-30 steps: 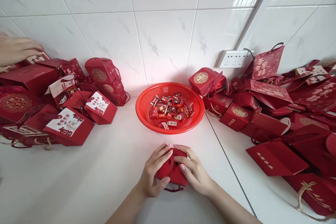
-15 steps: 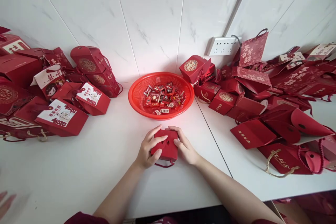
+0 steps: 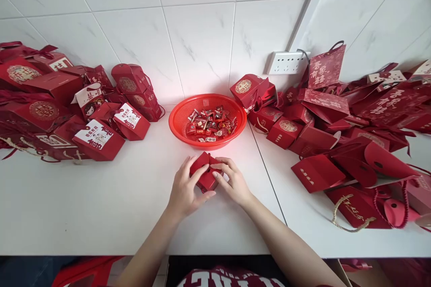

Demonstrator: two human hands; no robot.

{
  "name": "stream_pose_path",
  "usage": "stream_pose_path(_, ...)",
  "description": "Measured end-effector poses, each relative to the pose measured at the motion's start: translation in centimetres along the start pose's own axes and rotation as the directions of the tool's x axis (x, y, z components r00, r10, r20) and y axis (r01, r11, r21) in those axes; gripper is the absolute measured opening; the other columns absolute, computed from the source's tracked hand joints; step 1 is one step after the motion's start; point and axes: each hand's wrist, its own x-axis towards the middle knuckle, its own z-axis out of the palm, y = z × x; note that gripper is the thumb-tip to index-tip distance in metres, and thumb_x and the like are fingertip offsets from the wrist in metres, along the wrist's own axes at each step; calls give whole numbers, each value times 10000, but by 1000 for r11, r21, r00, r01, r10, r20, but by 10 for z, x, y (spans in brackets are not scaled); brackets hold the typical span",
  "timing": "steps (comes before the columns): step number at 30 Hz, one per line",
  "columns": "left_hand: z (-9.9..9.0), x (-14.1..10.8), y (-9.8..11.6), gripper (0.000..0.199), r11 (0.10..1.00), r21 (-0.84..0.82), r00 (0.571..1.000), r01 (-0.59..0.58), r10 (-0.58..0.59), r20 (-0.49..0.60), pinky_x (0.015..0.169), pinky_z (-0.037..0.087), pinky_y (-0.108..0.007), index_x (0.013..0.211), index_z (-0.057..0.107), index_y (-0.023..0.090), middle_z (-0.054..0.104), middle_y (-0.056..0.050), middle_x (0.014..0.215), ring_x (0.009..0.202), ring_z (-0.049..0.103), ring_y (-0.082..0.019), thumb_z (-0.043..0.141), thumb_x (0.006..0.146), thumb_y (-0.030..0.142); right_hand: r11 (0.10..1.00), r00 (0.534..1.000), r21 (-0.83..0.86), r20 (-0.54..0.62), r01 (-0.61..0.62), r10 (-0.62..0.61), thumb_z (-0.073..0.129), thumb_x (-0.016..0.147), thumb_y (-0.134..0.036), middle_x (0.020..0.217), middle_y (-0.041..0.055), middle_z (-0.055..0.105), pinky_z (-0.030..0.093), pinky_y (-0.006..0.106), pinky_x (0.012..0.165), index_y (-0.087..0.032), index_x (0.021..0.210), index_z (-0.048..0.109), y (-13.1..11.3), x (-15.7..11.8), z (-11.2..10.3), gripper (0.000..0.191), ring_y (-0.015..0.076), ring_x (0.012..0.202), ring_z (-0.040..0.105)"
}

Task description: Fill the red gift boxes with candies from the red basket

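Note:
Between my two hands, on the white table (image 3: 141,215), is a small red gift box (image 3: 202,161) with its top flaps folded inward and a dark hole showing in them. My left hand (image 3: 186,186) grips the box's left side, fingers over the top and thumb stretched along the near side. From the right, my right hand (image 3: 235,181) presses its fingers onto the flaps and the right edge. Just beyond the box stands a red plastic basket (image 3: 175,128) holding several wrapped sweets (image 3: 212,123). The inside of the box is hidden.
Red gift boxes (image 3: 101,143) are heaped on the left. Another pile of red boxes and bags (image 3: 316,172) with cord handles covers the right side. A power strip (image 3: 288,63) is fixed to the tiled wall. Below the front edge, a red stool (image 3: 89,271) shows.
The box has been turned and its cord handle no longer shows at the near side. My fingers have shifted over its flaps. Another person's hand at the lower left has left the view.

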Motion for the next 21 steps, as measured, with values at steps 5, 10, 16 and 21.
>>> stream_pose_path(5,19,-18,18,585,993,33,991,113,-110,-75,1130,379,-537,1434,480,263,258,-121,1589,1436,323,-368,644,879,351,999,999,28,33,34,-35,512,989,-338,1289,95,546,490,410,1028,-271,1210,636,-3,-1,-2,262,223,1202,557)
stream_pose_path(10,11,-31,11,558,993,56,991,107,-102,-83,1124,400,-507,1444,464,326,282,-74,1588,1410,378,-326,609,906,299,997,998,65,46,50,-53,509,989,-313,1272,106,555,506,415,999,-251,1257,568,-4,-3,2,281,228,1185,557)
stream_pose_path(16,-17,-40,-30,494,927,204,932,315,-262,-249,1110,418,-495,1411,515,319,416,-55,1532,1354,448,-322,583,922,333,997,998,71,55,-3,-1,475,990,-261,1284,98,532,557,375,846,-259,1279,522,1,-8,11,292,193,1017,620)
stream_pose_path(21,-38,-38,-57,554,835,207,845,509,-440,-304,1021,510,-477,1443,471,319,136,-54,1645,1432,348,-362,586,908,406,998,997,66,78,-20,15,455,988,-236,1251,88,542,562,369,817,-259,1234,536,5,-9,14,260,177,935,636)
